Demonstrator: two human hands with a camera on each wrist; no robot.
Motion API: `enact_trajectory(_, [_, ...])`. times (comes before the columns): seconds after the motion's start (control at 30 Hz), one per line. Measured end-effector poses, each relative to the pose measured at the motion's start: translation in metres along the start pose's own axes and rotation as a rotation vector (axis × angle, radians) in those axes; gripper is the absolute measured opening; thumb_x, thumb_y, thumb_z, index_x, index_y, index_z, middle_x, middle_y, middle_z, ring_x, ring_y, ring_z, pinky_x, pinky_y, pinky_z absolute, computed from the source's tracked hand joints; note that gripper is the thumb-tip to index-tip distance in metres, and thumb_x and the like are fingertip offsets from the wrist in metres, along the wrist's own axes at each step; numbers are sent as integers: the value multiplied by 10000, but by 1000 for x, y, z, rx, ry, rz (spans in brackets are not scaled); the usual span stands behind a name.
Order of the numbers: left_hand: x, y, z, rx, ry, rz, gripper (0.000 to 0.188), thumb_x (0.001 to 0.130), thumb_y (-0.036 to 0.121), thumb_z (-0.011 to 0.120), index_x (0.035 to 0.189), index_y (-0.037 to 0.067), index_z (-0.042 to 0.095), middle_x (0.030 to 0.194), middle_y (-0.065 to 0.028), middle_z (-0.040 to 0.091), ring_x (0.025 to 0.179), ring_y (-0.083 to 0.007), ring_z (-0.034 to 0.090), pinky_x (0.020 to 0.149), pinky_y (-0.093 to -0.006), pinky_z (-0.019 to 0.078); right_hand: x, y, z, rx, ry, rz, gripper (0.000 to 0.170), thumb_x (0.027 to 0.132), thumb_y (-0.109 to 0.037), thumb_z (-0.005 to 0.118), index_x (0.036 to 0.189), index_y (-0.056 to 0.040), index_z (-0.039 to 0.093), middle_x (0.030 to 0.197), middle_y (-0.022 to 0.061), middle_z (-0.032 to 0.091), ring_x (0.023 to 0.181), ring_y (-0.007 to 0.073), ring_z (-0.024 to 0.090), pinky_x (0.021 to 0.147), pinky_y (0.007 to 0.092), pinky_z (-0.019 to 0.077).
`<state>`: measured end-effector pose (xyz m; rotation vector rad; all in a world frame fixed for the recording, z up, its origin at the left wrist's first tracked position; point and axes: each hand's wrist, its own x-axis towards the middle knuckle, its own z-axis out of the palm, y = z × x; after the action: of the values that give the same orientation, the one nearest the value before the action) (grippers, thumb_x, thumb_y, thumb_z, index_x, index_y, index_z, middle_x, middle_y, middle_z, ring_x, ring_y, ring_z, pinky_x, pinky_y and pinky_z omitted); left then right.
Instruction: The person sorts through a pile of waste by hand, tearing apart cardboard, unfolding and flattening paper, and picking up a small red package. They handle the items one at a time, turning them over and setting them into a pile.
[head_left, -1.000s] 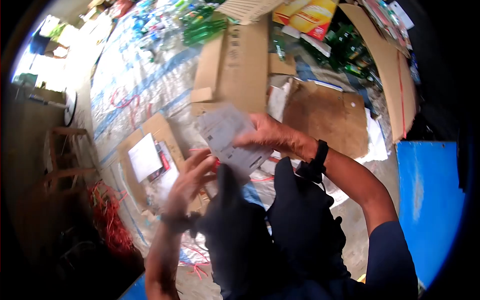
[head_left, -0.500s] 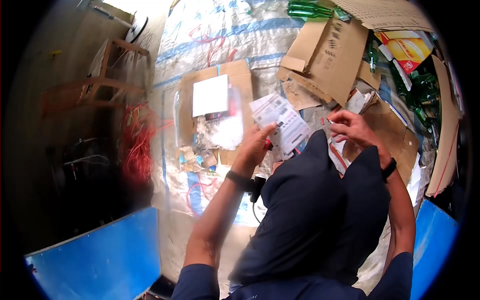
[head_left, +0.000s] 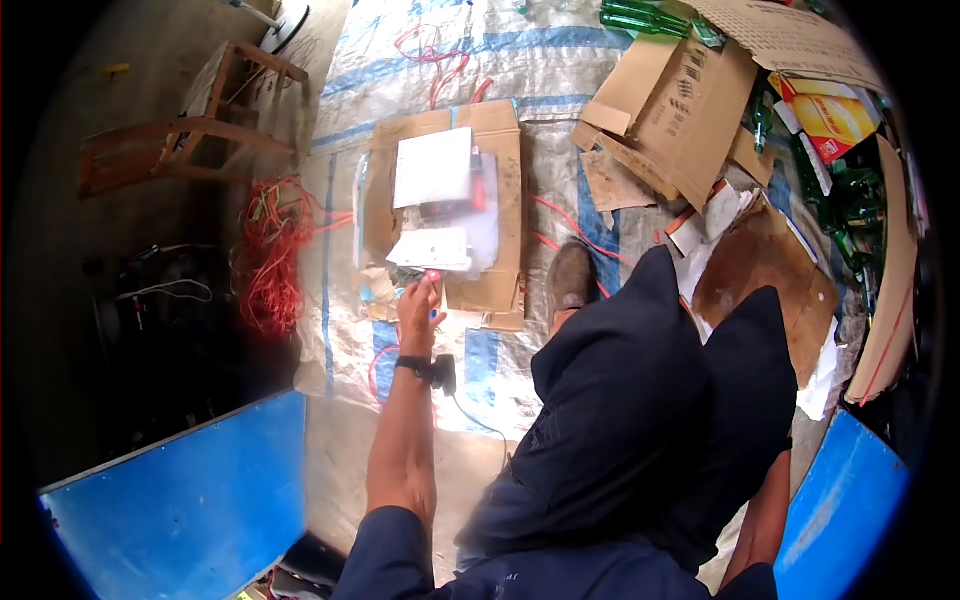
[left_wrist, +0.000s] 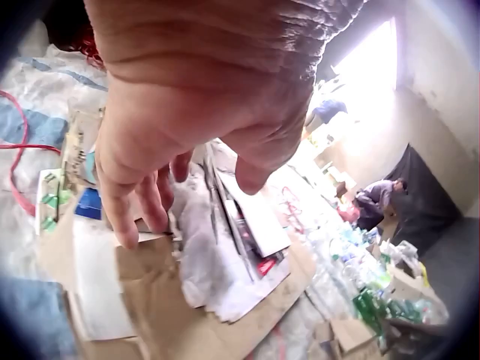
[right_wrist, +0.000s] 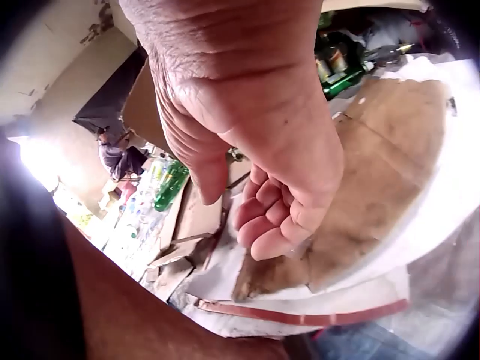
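Note:
My left hand (head_left: 418,312) is over the near edge of a cardboard sheet (head_left: 508,200), just below a printed paper (head_left: 430,248) lying on the pile. In the left wrist view this hand (left_wrist: 202,97) has its thumb apart and its fingers stretched down, gripping nothing. A white sheet (head_left: 432,168) and clear plastic (left_wrist: 196,262) also lie on the cardboard. The knees hide my right hand in the head view; in the right wrist view it (right_wrist: 262,127) hangs with loosely curled, empty fingers above brown cardboard (right_wrist: 375,172).
A shoe (head_left: 572,278) stands right of the pile on the woven sheet (head_left: 340,110). Red string (head_left: 275,260) lies left, beside a wooden frame (head_left: 215,130). Flattened cartons (head_left: 690,100) and green bottles (head_left: 855,200) are at the right. Another person (left_wrist: 379,201) is in the background.
The left hand has moved left with the printed paper, which now lies on the cardboard pile, out of its grip. The right hand has dropped back behind the knees.

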<state>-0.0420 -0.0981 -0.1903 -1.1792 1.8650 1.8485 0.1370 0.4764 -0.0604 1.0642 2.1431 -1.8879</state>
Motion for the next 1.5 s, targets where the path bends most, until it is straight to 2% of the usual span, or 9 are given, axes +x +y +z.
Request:
enact_trajectory(0.2, [-42, -81, -27, 63, -174, 32, 373, 923, 283, 672, 1207, 46, 627, 1047, -55, 663, 922, -163, 662, 727, -317, 547, -41, 87, -50, 11, -7, 138, 160, 942, -159, 583, 1011, -32, 653, 889, 31, 657, 753, 105, 619, 702, 238, 524])
enact_trajectory(0.27, [-42, -108, -48, 388, -316, 100, 329, 908, 272, 693, 1134, 34, 665, 1004, -46, 676, 854, -133, 664, 696, -281, 544, -44, 127, -70, 29, -26, 144, 154, 928, -152, 583, 992, -31, 655, 880, 33, 655, 744, 109, 618, 701, 240, 525])
enact_trajectory(0.33, [-69, -117, -43, 128, -319, 10, 283, 929, 219, 666, 1107, 0, 683, 1014, -47, 681, 873, -133, 676, 740, -284, 576, -37, 169, -91, 38, -65, 113, 148, 915, -146, 584, 973, -31, 657, 871, 34, 652, 735, 113, 618, 699, 242, 525])
enact_trajectory(0.37, [-64, -133, -55, 55, -391, -28, 349, 917, 219, 714, 1189, 16, 631, 1024, -92, 676, 943, -214, 681, 819, -381, 587, -28, 188, -101, 35, -80, 97, 145, 908, -143, 584, 963, -30, 658, 867, 35, 650, 731, 115, 617, 699, 243, 526])
enact_trajectory(0.47, [-105, -110, -44, 97, -400, -33, 362, 943, 254, 684, 1194, -1, 626, 1054, -93, 682, 963, -214, 677, 828, -380, 559, -16, 199, -109, -4, 171, 251, 165, 849, -169, 668, 944, -50, 605, 819, 64, 608, 663, 178, 630, 537, 365, 572])
enact_trajectory(0.73, [-166, -32, -5, 131, -441, 92, 318, 953, 257, 671, 1130, -7, 659, 1026, -73, 693, 974, -161, 673, 876, -332, 544, 27, 292, -179, -49, 375, 365, 463, 819, -164, 708, 1221, -81, 493, 1038, 117, 591, 746, 217, 622, 622, 467, 586])
enact_trajectory(1.13, [-318, 98, 69, 210, -491, 688, 116, 944, 29, 681, 1057, 20, 657, 855, 9, 651, 731, -59, 572, 657, -210, 457, 32, 305, -194, 167, 526, 295, 667, 836, -229, 726, 1396, -115, 382, 1123, 122, 601, 852, 246, 634, 655, 450, 559])
enact_trajectory(1.3, [-347, 98, 73, 416, -437, 963, 77, 923, 9, 693, 933, 24, 618, 828, 3, 599, 719, -61, 535, 662, -210, 415, 13, 262, -184, 173, 524, 289, 760, 845, -373, 767, 1439, -111, 372, 1145, 81, 607, 948, 199, 626, 715, 363, 525])
enact_trajectory(1.5, [-362, 94, 88, 698, -452, 1091, 149, 878, 58, 748, 848, 32, 605, 671, -16, 552, 610, -82, 516, 581, -235, 391, 16, 249, -184, 375, 576, 230, 752, 828, -260, 786, 1405, -36, 358, 1180, 170, 606, 985, 291, 641, 774, 442, 570])
